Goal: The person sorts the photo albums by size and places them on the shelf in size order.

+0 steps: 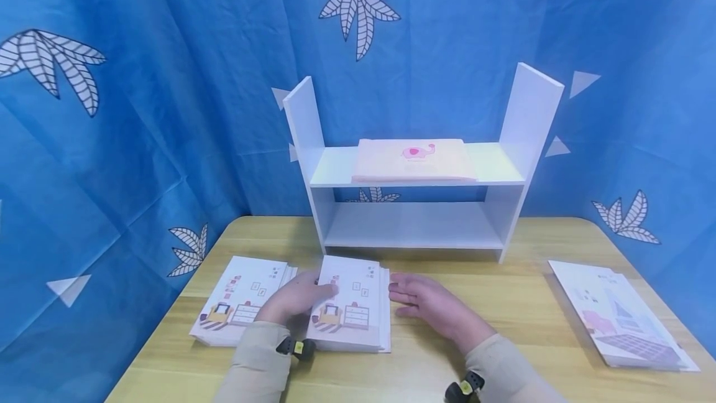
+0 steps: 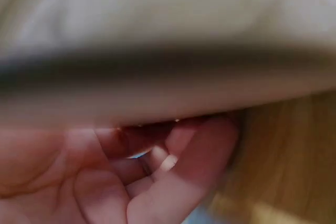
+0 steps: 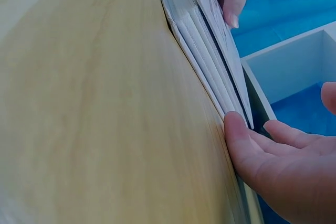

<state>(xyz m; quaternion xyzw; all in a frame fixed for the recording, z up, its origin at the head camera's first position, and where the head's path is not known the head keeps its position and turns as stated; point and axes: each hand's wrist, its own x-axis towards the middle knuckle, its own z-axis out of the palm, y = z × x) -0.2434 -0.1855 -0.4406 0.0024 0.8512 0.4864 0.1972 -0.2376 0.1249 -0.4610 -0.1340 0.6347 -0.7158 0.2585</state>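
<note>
In the head view, a stack of white books (image 1: pixel 349 316) with a room drawing on the cover lies in front of the shelf. My left hand (image 1: pixel 299 294) grips its left side, the thumb over the top cover. Curled fingers (image 2: pixel 173 187) show in the left wrist view, under a blurred pale shape. At the stack's right edge is my right hand (image 1: pixel 427 303), fingers extended and touching the side. The right wrist view shows the page edges (image 3: pixel 210 61) of the books, with the top cover slightly lifted from those below and right fingertips (image 3: pixel 236 124) at the near corner.
Another stack of similar white books (image 1: pixel 237 297) lies to the left, partly behind my left forearm. Books with a different drawing (image 1: pixel 621 322) lie far right. A white two-tier shelf (image 1: pixel 414 222) stands at the back, bearing a pink elephant-printed book (image 1: pixel 414 160) on its upper board.
</note>
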